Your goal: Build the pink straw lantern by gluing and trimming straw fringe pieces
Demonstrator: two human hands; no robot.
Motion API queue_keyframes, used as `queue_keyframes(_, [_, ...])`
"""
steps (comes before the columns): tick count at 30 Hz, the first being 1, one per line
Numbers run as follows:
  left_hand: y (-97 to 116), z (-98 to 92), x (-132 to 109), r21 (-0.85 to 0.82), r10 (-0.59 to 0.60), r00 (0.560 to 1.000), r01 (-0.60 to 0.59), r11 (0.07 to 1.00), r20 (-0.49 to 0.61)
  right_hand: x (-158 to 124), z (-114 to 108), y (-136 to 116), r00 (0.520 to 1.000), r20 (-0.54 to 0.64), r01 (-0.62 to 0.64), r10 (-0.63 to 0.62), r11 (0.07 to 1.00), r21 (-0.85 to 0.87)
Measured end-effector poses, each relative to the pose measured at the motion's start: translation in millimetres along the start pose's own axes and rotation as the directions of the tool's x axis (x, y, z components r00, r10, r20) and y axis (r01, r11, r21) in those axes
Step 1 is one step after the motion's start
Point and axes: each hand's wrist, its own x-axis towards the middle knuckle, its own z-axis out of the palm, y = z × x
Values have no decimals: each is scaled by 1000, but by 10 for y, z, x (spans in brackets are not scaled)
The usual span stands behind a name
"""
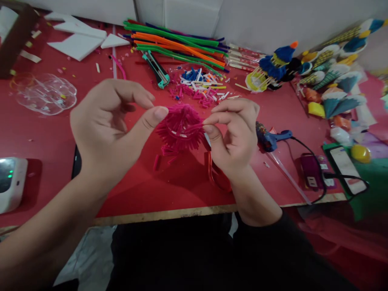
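Pinching the end of a thin pink strip between thumb and fingers, the right hand hung at the right edge of a bristly pink piece. The left hand was loosely curled, its thumb and forefinger parted near the piece's left side, with no object plainly visible between them. The piece sat in the middle of the bench, spiky all round, with a clear, shiny band across its near side. Whether the strip's inner end was fixed to that band could not be told.

Careful work here seemed to call for a light pinch near the strip's outer tip — hard enough to steer it, soft enough not to flatten its fuzz. Lining it up with the neighbouring spikes would likely have kept the fringe even, and the left thumb was well placed to steady the far-left spikes without crushing them.

Loose pink bits lay just on the near side of the piece, and more cut bits were heaped beyond it. Red-handled scissors lay partly under the right hand — worth keeping the wrist clear of them. Farther right rested a blue glue gun; if hot, its nozzle would have deserved equal room.
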Motion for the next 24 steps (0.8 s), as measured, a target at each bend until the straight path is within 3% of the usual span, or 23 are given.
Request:
queue_keyframes(5, [12, 47, -45, -239, -128, 991, 134, 962, 40, 27, -26, -46, 995, 98, 35, -31, 998, -47])
queue_keyframes(12, [-73, 90, -102, -75, -187, 981, 191, 979, 58, 70, 32, -105, 985, 146, -72, 92, 988, -137])
queue_keyframes(15, [-104, 110, -145, -142, -234, 957, 259, 955, 173, 80, 54, -122, 980, 157, -104, 124, 986, -132])
queue_keyframes(17, [-142, 130, -187, -193, -257, 918, 323, 926, 303, 79, 66, -121, 981, 149, -105, 124, 986, -126])
queue_keyframes(19, [-202, 160, -231, -199, -201, 899, 295, 935, 389, 80, 79, -115, 984, 137, -97, 112, 989, -113])
queue_keyframes(22, [-300, 219, -275, -295, 20, 923, 102, 950, 383, 94, 100, -116, 991, 105, -69, 80, 992, -103])
queue_keyframes(24, [-335, 254, -285, -302, 16, 931, 102, 948, 365, 111, 112, -127, 995, 88, -43, 54, 992, -120])
